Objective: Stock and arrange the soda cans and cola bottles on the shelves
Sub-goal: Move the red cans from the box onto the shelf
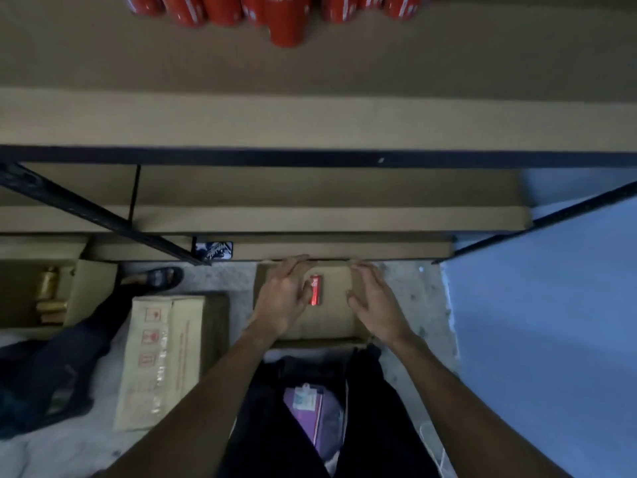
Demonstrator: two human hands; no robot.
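So we're looking straight down past the rack here. Up on the top shelf (pixel 310 119) there's a bunch of red soda cans (pixel 284 19) standing upright at the back, packed together, with one poking out in front of the rest. The lower shelf (pixel 327 219) is brown board too, and the black metal frame (pixel 310 158) runs across between them.

Down on the floor, right in front of the rack, sits an open cardboard box (pixel 327 326) with a single red can (pixel 315 290) inside, towards the far end, and it looks to be lying on its side. Our left hand (pixel 282 300) is over the box's left side, fingers loose and slightly spread, gripping nothing. The fingertips are just beside that can, but we can't tell if they actually touch it. Our right hand (pixel 375 305) is over the box's right side, fingers also apart and relaxed, nothing in it.

Left of that is a closed carton (pixel 162 360) with red handling marks, and further left another open box (pixel 93 288) with some gold-coloured containers (pixel 48 294), too blurry to say more. Someone else's dark trouser leg (pixel 69 357) and sandal (pixel 162 277) are between those two. Blue wall (pixel 551 339) on the right, and a purple card (pixel 310 408) hangs at our front
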